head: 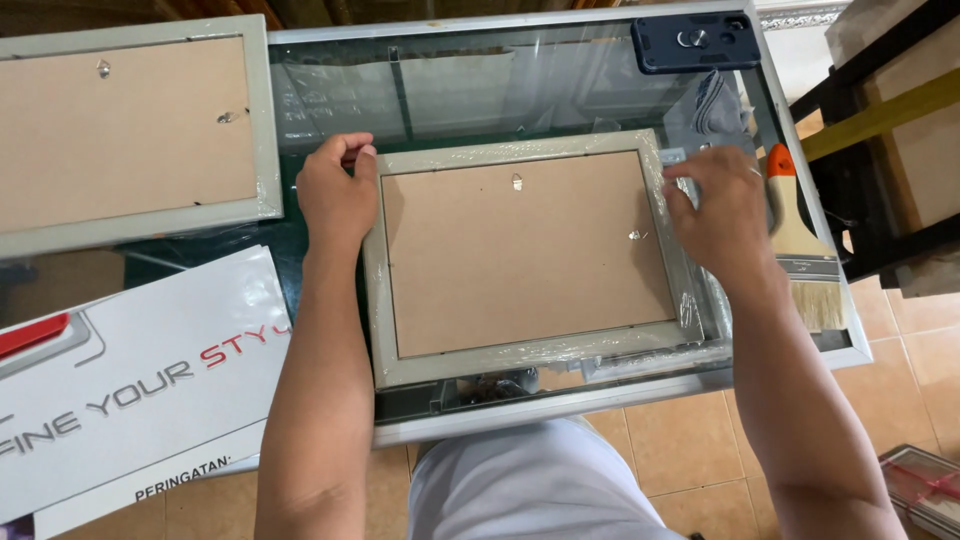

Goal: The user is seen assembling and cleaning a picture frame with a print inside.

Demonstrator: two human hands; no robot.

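Left hand [337,195] is gripping the face-down picture frame [520,255], steadying it, while right hand [722,212] is pinching its plastic wrap [690,310].

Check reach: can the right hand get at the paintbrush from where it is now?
Probably yes. The right hand rests on the picture frame's right edge, and the paintbrush lies just beside it on the glass table, nothing between them.

bright even daylight, sharp focus, soft reflections on glass tabletop [560,75]
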